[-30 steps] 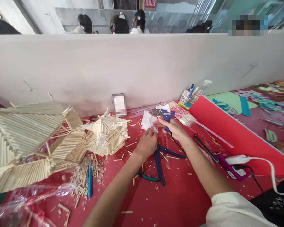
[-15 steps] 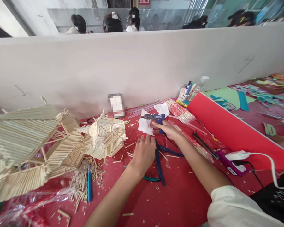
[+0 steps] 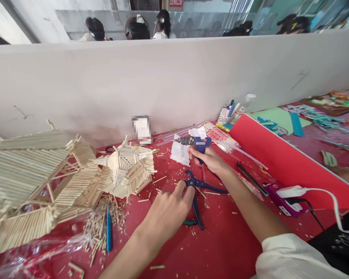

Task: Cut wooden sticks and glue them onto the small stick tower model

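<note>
My right hand is closed around the blue grip of a hot glue gun, whose nozzle points left above crumpled white tissue. Nearer to me, my left hand has its fingers bent and closed at the head of a pair of blue pliers. The pliers lie on the red table with their handles spread; the fingertips are partly hidden. Left of this hand stands a small model of thin wooden sticks, joined to a larger stick-built roof structure.
A blue pen-like tool lies among stick offcuts. At right are a red board, a purple power strip with a white plug, and packed sticks. A pen cup and bottle stand by the partition.
My left hand has moved down toward me, uncovering the head of the pliers. My right hand has carried the glue gun slightly to the right.
</note>
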The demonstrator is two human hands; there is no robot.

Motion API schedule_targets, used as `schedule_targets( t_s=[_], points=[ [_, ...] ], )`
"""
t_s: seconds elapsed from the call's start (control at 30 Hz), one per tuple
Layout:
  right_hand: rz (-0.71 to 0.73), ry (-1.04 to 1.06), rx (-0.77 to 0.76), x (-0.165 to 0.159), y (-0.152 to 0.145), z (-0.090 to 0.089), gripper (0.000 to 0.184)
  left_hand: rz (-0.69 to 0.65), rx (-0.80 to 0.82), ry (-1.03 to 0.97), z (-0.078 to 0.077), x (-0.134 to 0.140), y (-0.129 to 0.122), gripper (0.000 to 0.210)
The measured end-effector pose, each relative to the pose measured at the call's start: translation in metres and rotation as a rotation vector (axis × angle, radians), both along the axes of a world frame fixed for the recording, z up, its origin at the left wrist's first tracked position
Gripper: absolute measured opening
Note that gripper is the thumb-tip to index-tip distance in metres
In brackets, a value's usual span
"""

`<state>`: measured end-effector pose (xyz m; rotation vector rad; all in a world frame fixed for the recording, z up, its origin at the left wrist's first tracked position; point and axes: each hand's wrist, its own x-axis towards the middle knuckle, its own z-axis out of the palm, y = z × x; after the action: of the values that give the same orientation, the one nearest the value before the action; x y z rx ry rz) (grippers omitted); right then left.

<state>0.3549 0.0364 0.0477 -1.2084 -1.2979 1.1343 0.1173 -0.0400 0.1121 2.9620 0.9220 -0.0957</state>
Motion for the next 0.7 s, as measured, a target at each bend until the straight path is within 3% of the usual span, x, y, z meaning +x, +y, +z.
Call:
schedule_targets(
  t_s=[0.23,0.33,0.53,0.7],
  points=[
    [0.177,-0.046,0.059,-0.009,-0.016,0.007,0.050,0.075,-0.093,0.040,0.017,-0.029,-0.011,0.023],
    [0.239,-0.169,0.107,-0.018,-0.025,0.014,0.047,0.087,-0.090,0.053,0.027,-0.050,-0.012,0.024],
    [0.296,-0.547,0.568,-0.044,-0.037,0.029,0.029,0.230,0.001,-0.026,0.038,-0.093,-0.016,0.038],
    [0.274,-0.837,0.772,-0.055,-0.042,0.022,0.026,0.243,-0.010,-0.074,0.025,-0.119,-0.025,0.051]
  ],
)
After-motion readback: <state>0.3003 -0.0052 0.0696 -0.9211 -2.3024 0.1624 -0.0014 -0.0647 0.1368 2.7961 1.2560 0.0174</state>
